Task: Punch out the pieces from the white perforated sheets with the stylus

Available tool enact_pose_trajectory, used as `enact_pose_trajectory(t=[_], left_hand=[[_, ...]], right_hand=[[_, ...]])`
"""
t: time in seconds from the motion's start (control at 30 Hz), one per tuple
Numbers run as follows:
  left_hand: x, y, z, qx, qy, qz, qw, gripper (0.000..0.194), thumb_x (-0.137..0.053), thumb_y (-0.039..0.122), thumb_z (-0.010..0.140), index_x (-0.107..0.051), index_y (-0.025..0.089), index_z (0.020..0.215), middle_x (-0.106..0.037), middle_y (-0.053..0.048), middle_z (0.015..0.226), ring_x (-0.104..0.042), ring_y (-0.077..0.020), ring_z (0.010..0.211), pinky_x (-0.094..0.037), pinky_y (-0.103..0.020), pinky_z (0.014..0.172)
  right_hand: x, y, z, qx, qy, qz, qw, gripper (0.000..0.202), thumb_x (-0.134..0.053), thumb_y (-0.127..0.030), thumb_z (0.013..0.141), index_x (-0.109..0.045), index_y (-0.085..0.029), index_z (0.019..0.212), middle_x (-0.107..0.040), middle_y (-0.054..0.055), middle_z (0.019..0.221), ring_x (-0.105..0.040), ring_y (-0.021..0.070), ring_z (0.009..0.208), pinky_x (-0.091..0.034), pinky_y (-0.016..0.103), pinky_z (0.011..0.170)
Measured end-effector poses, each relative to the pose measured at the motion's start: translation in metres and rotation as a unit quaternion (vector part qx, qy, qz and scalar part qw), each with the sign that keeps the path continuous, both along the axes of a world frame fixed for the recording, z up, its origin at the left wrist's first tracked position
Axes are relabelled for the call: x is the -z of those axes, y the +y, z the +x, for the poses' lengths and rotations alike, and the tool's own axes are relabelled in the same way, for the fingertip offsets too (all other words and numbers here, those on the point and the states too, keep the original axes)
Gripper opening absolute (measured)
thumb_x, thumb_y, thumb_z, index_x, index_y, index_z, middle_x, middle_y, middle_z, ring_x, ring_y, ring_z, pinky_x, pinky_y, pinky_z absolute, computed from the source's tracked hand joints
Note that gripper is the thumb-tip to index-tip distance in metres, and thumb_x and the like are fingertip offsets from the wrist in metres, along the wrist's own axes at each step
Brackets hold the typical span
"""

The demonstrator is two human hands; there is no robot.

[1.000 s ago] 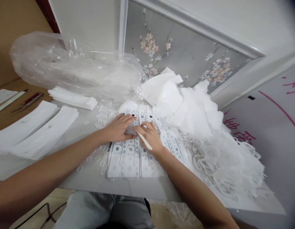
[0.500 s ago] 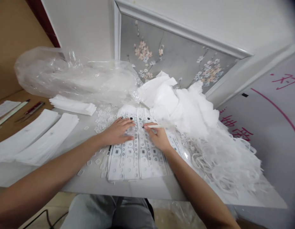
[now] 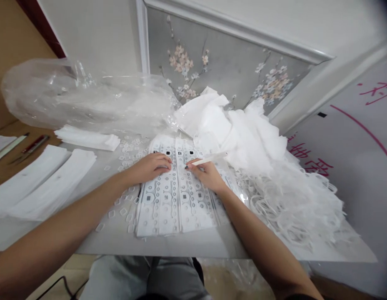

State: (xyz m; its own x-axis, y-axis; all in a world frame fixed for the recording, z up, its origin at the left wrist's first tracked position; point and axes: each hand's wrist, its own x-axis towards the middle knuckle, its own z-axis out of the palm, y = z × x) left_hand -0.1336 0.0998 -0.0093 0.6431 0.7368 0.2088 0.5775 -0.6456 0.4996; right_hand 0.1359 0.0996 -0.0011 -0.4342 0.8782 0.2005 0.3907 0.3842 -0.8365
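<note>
Printed white sheets (image 3: 163,216) lie side by side on the table in front of me, bearing rows of rings and small dark squares. My left hand (image 3: 152,167) rests on the left part of the sheets, its fingers close together and slightly bent, with nothing seen in it. In my right hand (image 3: 208,175) is a slim white pen-like tool (image 3: 212,158). Its dark tip points left and sits at or just above the sheets, near the row of dark squares; contact cannot be made out.
Small clear frame-shaped pieces (image 3: 127,152) are scattered to the left. White strip stacks (image 3: 52,183) lie beyond them. A clear plastic bag (image 3: 96,100) and crumpled white sheets (image 3: 230,129) stand behind. Tangled translucent scraps (image 3: 299,208) fill the right side. A framed picture (image 3: 224,62) leans at the back.
My left hand's fingers have drawn together, with the thumb tucked in. The pen-like tool's back end has tilted up. The whole view has shifted slightly.
</note>
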Motion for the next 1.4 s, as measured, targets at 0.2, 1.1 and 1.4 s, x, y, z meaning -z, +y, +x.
enact_pose_trajectory(t=[0.2,1.1,1.4], left_hand=[[-0.010,0.005,0.003,0.018,0.032,-0.014,0.999,0.023,-0.048,0.035,0.095,-0.069,0.027,0.096,-0.062,-0.002,0.122,-0.053,-0.0231,0.112,-0.039,-0.040,0.098],[-0.001,-0.003,0.020,0.021,0.092,0.091,0.991,0.029,-0.031,0.025,0.100,-0.057,0.018,0.089,-0.060,-0.008,0.108,-0.052,-0.0227,0.100,-0.039,-0.039,0.090],[-0.013,-0.015,0.014,-0.015,0.002,-0.057,0.998,0.027,-0.033,0.034,0.098,-0.049,0.020,0.082,-0.056,-0.007,0.096,-0.050,-0.0220,0.091,-0.041,-0.036,0.081]], right_hand=[[0.002,0.001,0.001,0.000,-0.012,0.007,1.000,0.033,-0.053,-0.047,0.092,-0.073,-0.021,0.089,-0.073,0.004,0.096,-0.066,0.0211,0.089,-0.050,0.032,0.080],[0.000,0.000,0.001,-0.004,-0.003,-0.013,1.000,0.030,-0.055,-0.046,0.091,-0.072,-0.022,0.093,-0.073,0.004,0.099,-0.066,0.0216,0.091,-0.050,0.033,0.080],[0.001,0.001,0.002,-0.008,-0.007,-0.011,1.000,0.033,-0.054,-0.048,0.090,-0.072,-0.021,0.094,-0.073,0.004,0.097,-0.066,0.0218,0.090,-0.051,0.033,0.080]])
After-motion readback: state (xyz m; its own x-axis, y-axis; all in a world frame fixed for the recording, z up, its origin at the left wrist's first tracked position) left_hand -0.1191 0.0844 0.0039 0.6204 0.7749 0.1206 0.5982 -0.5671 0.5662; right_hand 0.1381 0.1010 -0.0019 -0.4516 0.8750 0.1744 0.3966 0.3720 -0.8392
